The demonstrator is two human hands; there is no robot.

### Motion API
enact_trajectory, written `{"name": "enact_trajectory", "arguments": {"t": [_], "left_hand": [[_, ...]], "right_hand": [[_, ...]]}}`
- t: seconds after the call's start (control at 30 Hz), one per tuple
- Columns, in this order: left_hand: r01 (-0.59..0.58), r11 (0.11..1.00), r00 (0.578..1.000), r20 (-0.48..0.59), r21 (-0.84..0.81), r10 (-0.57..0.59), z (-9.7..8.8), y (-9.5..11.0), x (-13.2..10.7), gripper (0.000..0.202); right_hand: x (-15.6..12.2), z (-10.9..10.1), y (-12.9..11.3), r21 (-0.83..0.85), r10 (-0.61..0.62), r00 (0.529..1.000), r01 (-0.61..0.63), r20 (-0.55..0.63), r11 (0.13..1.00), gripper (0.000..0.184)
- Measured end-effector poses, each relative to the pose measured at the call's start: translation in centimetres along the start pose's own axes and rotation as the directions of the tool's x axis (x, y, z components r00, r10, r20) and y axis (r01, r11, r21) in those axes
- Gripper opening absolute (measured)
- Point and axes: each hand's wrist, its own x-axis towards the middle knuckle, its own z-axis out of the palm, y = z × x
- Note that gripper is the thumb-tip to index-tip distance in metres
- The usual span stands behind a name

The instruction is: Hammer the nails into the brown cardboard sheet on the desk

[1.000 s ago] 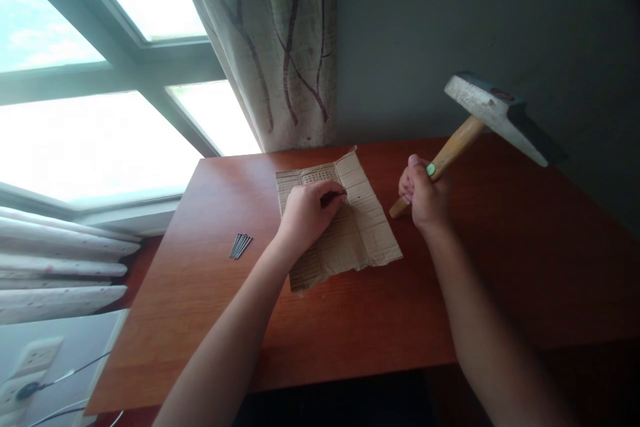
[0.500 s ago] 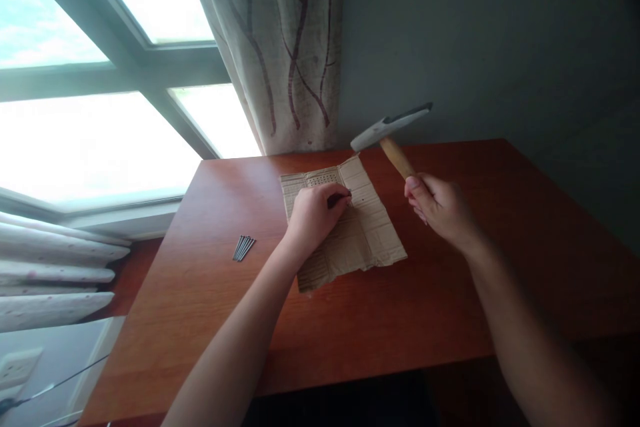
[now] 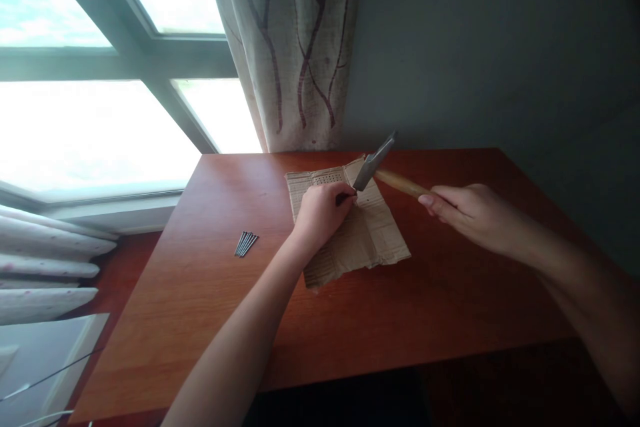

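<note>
The flat, creased sheet of brown cardboard (image 3: 373, 240) lies on the reddish-brown wooden table (image 3: 400, 320), close to the table's far edge. The left hand (image 3: 323, 213) rests on the sheet's upper middle. Its fingers are curled shut, with thumb and fingertips pinching a small dark nail (image 3: 346, 198) against the cardboard. The fingers hide most of the nail.

The right hand (image 3: 475, 213) hovers just beyond the sheet's right edge, closed firmly around the end of the grey-headed, wooden-handled hammer (image 3: 397, 182). The handle runs leftward over the sheet's upper right corner. The metal head stands tilted right above the pinched nail, beside the left fingertips; whether it touches the nail cannot be told.

Just past the sheet's far edge hang the beige branch-patterned curtain (image 3: 295, 47) and the grey wall (image 3: 475, 47). A small bundle of loose dark nails (image 3: 246, 243) lies well to the left of the sheet, near the table's left edge. A broad stretch of tabletop spreads from the sheet's near edge toward the person, and another reaches from its right edge under the right forearm.
</note>
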Motion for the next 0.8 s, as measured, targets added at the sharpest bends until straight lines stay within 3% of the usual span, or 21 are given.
{"name": "enact_trajectory", "arguments": {"t": [0.8], "left_hand": [[-0.013, 1.000, 1.000, -0.003, 0.006, 0.013, -0.01, 0.04, -0.04, 0.015]], "right_hand": [[-0.30, 0.08, -0.96, -0.050, -0.031, 0.998, 0.028, -0.055, 0.998, 0.056]]}}
